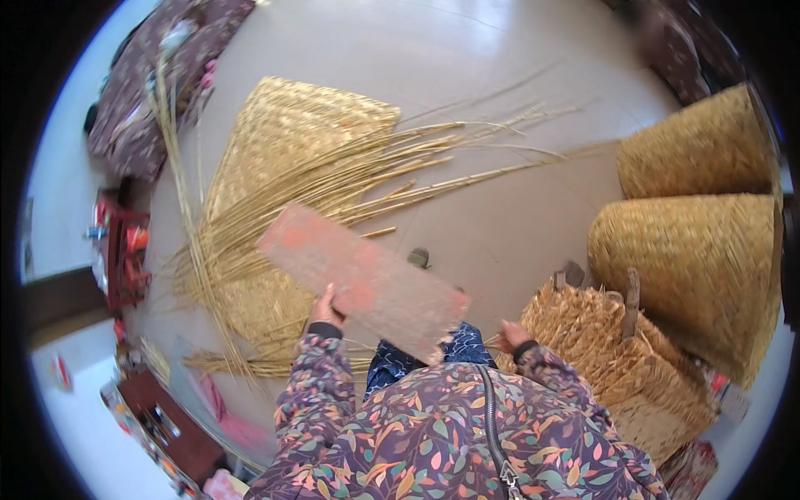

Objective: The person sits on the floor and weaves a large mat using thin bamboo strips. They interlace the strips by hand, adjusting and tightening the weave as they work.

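Observation:
My left hand [327,308] grips the lower left edge of a flat wooden board [367,283], worn and tinted faded red. The board is tilted across my front, above my legs. My right hand [512,335] is beside the unfinished-looking woven basket [583,333], its fingers curled; whether anything thin is in them is too small to tell. Beyond the board a bundle of long dry reeds [333,179] lies across a flat woven mat [292,125] on the floor.
Two large woven baskets [683,258] stand at the right. More reeds [275,363] lie near my left side. A covered sofa [154,100] is at the far left, a red stand [125,250] below it and a brown cabinet [171,421] at the near left.

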The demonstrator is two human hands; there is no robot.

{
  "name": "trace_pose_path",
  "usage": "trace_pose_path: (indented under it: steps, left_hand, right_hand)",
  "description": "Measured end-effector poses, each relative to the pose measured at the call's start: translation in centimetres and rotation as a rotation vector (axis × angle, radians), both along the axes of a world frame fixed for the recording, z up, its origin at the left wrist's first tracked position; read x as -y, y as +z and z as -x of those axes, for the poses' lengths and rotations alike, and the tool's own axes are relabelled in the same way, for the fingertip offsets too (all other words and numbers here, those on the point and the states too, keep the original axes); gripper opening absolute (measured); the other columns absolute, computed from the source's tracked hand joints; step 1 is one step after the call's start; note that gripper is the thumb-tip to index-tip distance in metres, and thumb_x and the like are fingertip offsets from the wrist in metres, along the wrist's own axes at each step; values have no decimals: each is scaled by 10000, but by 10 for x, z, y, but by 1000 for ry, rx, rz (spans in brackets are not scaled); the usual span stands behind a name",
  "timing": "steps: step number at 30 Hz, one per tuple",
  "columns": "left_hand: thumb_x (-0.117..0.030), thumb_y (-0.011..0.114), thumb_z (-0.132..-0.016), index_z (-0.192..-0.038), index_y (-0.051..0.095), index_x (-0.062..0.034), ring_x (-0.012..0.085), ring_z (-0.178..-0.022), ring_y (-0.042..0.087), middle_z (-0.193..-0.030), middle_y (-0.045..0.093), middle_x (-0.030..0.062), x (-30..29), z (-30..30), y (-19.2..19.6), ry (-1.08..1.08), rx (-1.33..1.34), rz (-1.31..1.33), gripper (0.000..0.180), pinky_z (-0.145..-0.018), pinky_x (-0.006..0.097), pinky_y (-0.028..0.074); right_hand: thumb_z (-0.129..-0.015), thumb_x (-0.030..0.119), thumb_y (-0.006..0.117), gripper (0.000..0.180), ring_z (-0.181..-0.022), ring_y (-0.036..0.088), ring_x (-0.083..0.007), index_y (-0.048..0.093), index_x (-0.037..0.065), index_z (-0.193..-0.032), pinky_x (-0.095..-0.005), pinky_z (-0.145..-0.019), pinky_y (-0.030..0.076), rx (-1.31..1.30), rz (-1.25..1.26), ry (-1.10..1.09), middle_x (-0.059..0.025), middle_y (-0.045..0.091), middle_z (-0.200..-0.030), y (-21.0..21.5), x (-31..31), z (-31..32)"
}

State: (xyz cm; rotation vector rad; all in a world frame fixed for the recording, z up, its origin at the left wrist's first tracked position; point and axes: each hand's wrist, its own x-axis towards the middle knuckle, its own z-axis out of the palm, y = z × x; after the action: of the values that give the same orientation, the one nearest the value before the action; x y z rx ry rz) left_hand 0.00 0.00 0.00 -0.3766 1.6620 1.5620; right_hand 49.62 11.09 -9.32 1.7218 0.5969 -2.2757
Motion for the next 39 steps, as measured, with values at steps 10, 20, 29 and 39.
trace_pose_path:
  steps: [10, 20, 29, 39]
  left_hand:
    - [-244, 679, -784, -1099, 519, 85, 289, -843, 619, -1009, 604, 188, 358, 33, 99, 543, -364, 826, 483, -698, 406, 529]
    - [-264, 666, -776, -1155, 507, 56, 348, -1001, 564, -1103, 582, 215, 420, -236, 58, 20, -104, 1399, 521, -846, 409, 456]
    - [-295, 652, -772, -1175, 503, 26, 361, -1045, 534, -1120, 566, 220, 345, -314, 101, -213, 0, 1202, 536, -886, 431, 428]
    - [-299, 640, -760, -1175, 510, -37, 376, -1083, 506, -1156, 532, 238, 368, -233, 92, -148, 38, 1213, 507, -888, 459, 421]
  right_hand:
    - [-790, 288, 551, 220, -722, 576, -326, 551, 87, -879, -445, -611, 455, 361, -557, 1050, -151, 586, -795, 48, 7, -167]
    - [-856, 280, 489, 226, -569, 532, -278, 497, 59, -900, -380, -471, 404, 226, -485, 784, -132, 530, -687, 87, -108, -40]
    - [-898, 279, 453, 222, -431, 474, -215, 457, 57, -903, -301, -357, 333, 211, -388, 333, -96, 467, -589, 162, -167, 110]
    - [-869, 325, 522, 276, -626, 611, -229, 567, 59, -923, -326, -509, 459, 75, -589, 864, -106, 623, -757, 219, -113, 230]
